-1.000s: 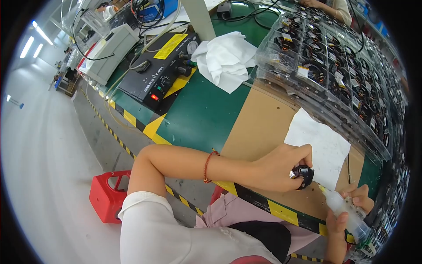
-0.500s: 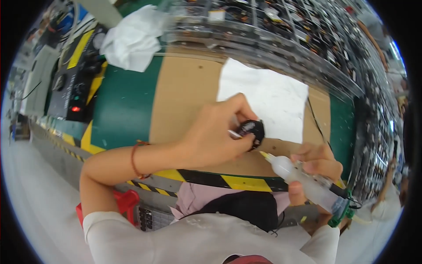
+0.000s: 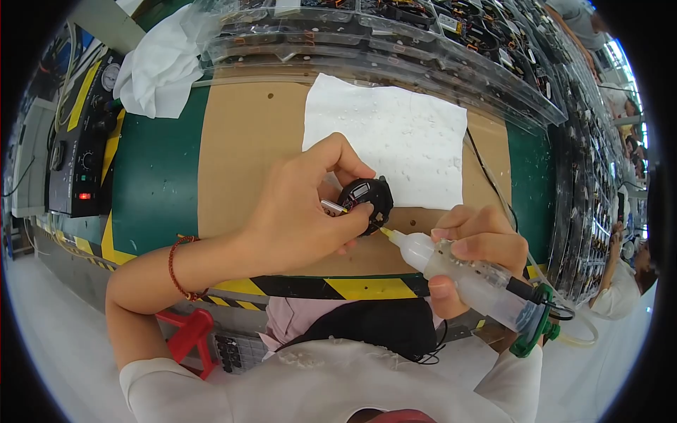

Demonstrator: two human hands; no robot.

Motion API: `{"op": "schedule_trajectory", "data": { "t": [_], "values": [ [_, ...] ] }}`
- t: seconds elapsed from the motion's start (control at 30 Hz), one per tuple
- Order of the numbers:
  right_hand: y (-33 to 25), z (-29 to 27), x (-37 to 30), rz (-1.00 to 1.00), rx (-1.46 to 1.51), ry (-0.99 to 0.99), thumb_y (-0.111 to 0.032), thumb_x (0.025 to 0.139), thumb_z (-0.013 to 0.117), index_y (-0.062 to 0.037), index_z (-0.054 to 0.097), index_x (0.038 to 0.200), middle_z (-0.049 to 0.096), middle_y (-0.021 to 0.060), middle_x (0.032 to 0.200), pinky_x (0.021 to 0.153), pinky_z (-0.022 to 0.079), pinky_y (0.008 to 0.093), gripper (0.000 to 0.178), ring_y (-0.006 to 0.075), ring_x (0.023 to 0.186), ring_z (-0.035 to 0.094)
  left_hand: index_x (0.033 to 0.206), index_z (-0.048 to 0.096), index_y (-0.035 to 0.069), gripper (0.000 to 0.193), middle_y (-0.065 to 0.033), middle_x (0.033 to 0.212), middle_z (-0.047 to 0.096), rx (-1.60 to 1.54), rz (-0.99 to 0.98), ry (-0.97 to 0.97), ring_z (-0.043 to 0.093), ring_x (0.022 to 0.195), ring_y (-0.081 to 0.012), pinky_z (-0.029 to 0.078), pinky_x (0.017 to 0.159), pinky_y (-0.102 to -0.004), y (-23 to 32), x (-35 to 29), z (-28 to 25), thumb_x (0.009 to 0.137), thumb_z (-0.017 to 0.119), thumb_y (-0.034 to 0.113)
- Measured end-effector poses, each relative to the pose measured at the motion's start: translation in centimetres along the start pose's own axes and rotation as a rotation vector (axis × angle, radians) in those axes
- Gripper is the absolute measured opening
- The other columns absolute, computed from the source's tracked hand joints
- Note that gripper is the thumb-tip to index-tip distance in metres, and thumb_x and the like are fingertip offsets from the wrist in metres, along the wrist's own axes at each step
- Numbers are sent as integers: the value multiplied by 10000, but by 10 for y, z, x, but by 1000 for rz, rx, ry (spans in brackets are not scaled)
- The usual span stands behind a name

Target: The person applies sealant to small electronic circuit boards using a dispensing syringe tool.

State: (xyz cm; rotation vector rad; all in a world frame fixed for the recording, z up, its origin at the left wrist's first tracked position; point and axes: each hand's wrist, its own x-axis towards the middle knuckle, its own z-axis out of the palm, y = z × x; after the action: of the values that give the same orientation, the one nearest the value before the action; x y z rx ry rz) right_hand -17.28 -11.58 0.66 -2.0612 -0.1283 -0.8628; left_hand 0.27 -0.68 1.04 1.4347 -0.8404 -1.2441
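Since the earlier frame: your two hands have drawn together over the brown mat, and the dispenser tip now meets the black part, where before it hung apart near the counter edge.
Counter [image 3: 159,183]: green top with a yellow-and-black striped front edge, carrying the mat and all else.
Brown mat [image 3: 247,155]: lies on the counter, your landmark here; everything below is placed from it.
Clear trays [image 3: 395,49]: stacked along the far side of the mat, filled with dark parts.
White sheet [image 3: 395,134]: spread on the far right part of the mat.
White cloth [image 3: 159,67]: crumpled beyond the mat's far left corner.
Left hand [image 3: 303,211]: above the mat's near half, fingers closed round the black part.
Right hand [image 3: 472,250]: past the mat's near right edge, wrapped round the dispenser.
Dispenser [image 3: 469,278]: clear syringe barrel, yellow tip pointing back toward the mat.
Black part [image 3: 368,201]: small, round, held just over the mat, touching the yellow tip.
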Motion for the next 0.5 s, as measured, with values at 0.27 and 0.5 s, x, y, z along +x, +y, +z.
{"op": "schedule_trajectory", "data": {
  "t": [0.27, 0.5],
  "values": [
    [1, 1, 2, 7, -3, 19, -207, 664, 732, -36, 422, 888, 390, 72, 658, 552, 478, 319, 418, 136, 511, 376, 941, 430, -15, 245, -124, 872, 544, 14, -27, -34, 597, 556, -124, 496, 440, -215, 0, 1, -3, 745, 567, -69],
    [3, 0, 1, 15, 4, 21, -213, 659, 736, -42, 422, 889, 383, 68, 658, 537, 470, 310, 425, 137, 509, 375, 940, 428, -16, 251, -125, 874, 543, 6, -33, -29, 602, 556, -132, 500, 437, -218, -1, 3, -2, 741, 568, -74]
  ]
}}
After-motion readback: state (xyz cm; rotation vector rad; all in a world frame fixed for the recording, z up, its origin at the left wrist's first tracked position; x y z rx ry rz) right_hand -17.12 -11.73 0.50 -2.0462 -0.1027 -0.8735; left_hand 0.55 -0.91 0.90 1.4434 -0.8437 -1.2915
